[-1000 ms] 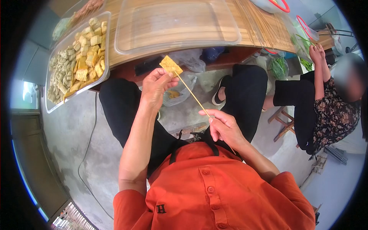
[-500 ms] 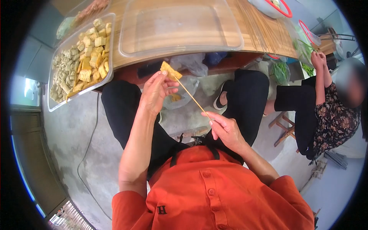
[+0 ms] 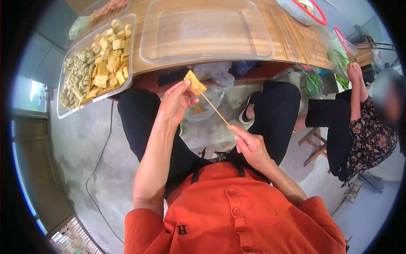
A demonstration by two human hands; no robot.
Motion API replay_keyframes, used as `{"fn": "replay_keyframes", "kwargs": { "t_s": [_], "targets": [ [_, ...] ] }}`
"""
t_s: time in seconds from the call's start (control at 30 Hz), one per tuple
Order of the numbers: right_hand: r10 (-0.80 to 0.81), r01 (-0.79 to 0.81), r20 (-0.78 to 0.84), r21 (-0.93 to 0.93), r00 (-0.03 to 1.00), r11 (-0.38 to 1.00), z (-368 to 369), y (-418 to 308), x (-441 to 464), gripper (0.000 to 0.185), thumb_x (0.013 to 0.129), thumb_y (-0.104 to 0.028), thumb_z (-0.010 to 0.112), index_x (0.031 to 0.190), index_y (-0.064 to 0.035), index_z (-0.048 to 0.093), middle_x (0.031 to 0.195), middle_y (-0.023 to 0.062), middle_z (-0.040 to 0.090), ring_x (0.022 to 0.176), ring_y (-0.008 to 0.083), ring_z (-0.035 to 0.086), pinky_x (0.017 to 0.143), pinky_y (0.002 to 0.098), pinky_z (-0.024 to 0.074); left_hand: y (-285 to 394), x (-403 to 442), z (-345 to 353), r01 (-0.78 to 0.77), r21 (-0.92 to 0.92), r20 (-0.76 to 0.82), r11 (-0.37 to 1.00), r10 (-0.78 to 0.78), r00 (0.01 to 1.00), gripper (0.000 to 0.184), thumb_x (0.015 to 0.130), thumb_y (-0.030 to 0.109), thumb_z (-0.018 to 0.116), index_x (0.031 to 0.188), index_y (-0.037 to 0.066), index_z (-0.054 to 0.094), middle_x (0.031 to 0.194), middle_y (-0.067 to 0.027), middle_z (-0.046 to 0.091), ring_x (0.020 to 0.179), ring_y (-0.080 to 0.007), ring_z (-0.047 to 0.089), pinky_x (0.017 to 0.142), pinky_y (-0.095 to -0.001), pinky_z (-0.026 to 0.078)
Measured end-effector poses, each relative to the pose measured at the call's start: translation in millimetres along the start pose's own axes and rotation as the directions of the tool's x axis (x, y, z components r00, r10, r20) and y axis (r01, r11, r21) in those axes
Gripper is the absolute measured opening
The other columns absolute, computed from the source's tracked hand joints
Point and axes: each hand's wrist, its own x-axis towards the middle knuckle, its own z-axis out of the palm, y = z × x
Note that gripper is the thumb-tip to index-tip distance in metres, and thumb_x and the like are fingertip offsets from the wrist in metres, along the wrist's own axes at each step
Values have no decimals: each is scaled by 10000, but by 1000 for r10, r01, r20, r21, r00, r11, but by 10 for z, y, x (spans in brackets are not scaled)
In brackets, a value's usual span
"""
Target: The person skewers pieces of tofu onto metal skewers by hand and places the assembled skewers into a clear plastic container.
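Note:
A golden piece of fried tofu [image 3: 196, 83] is pinched at its edge by my left hand [image 3: 175, 101], above my lap. One end of a thin bamboo skewer [image 3: 215, 109] meets the tofu's lower side; how deep it goes in I cannot tell. The skewer's other end sits between the thumb and fingers of my right hand [image 3: 252, 146]. Beyond my left hand, a clear plastic tub [image 3: 132, 51] holds yellow tofu pieces [image 3: 114, 63] and greyish knotted pieces [image 3: 77, 70].
A large clear lid-like tray [image 3: 207, 55] lies on the wooden table [image 3: 277, 40], beside many loose skewers [image 3: 296, 34]. A bowl with a red rim [image 3: 319, 17] stands farther right. At right, a seated person [image 3: 368, 135] handles green stems. A plastic bag [image 3: 207, 103] is below the table.
The tofu has turned slightly in my left hand, its upper corner now steeper. The skewer stays against it, and the whole view has shifted a little.

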Motion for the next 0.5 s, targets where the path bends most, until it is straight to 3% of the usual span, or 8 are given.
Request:
{"fn": "replay_keyframes", "kwargs": {
  "t_s": [0.13, 0.17, 0.2, 0.33, 0.4, 0.43, 0.5],
  "targets": [
    [27, -30, 20, 128, 999, 991, -1, -98, 22, 340, 956, -31, 468, 1282, -29, 564, 593, -6, 511, 526, 60, 508, 505, 221, 424, 24, -18, 9, 8, -5, -4, 1000, -8, 1000, 181, 931, 246, 606, 1006, 87, 649, 941, -52, 663, 843, -156, 605, 697, -311, 500],
    [204, -249, 155, 383, 967, 889, -26, -133, 34, 343, 966, -52, 459, 1295, -41, 557, 599, -13, 508, 520, 54, 492, 490, 212, 397, 22, -28, 17, 11, 3, 1, 1000, -11, 1000, 185, 930, 247, 607, 1005, 84, 648, 941, -53, 662, 838, -159, 605, 694, -309, 499],
    [326, -460, 326, 571, 887, 680, -39, -149, 45, 347, 976, -73, 451, 1308, -53, 549, 604, -19, 506, 515, 48, 475, 475, 204, 371, 22, -31, 21, 13, 11, 7, 1000, -14, 1000, 189, 929, 249, 608, 1004, 80, 648, 940, -55, 662, 834, -161, 605, 692, -307, 498],
    [290, -421, 310, 563, 905, 712, 30, -125, 50, 355, 990, -117, 436, 1328, -65, 533, 611, -29, 502, 509, 36, 445, 454, 189, 312, 7, -19, -11, 35, -57, -4, 998, -36, 999, 202, 925, 252, 612, 1013, 73, 644, 946, -60, 661, 828, -168, 605, 688, -302, 498],
    [213, -289, 209, 464, 954, 837, 84, -27, 55, 359, 994, -131, 434, 1335, -60, 523, 611, -27, 504, 514, 27, 442, 454, 184, 299, 26, -33, -16, 40, -63, 24, 997, -38, 999, 218, 922, 256, 614, 1024, 66, 640, 948, -66, 662, 827, -171, 605, 683, -296, 497],
    [213, -290, 212, 463, 954, 837, 77, -44, 57, 359, 994, -131, 434, 1335, -60, 523, 611, -27, 504, 514, 27, 442, 454, 184, 299, 41, -42, -13, 39, -65, 22, 997, -38, 999, 218, 922, 256, 614, 1024, 66, 640, 948, -66, 662, 827, -171, 605, 683, -296, 497],
    [245, -322, 227, 424, 943, 846, 42, -117, 82, 337, 989, -100, 441, 1304, -56, 553, 604, -23, 478, 534, 43, 437, 525, 202, 373, 66, -47, 1, 47, -76, 34, 996, -44, 998, 221, 920, 254, 613, 1028, 62, 636, 953, -72, 662, 823, -173, 604, 674, -292, 493]
  ]
}}
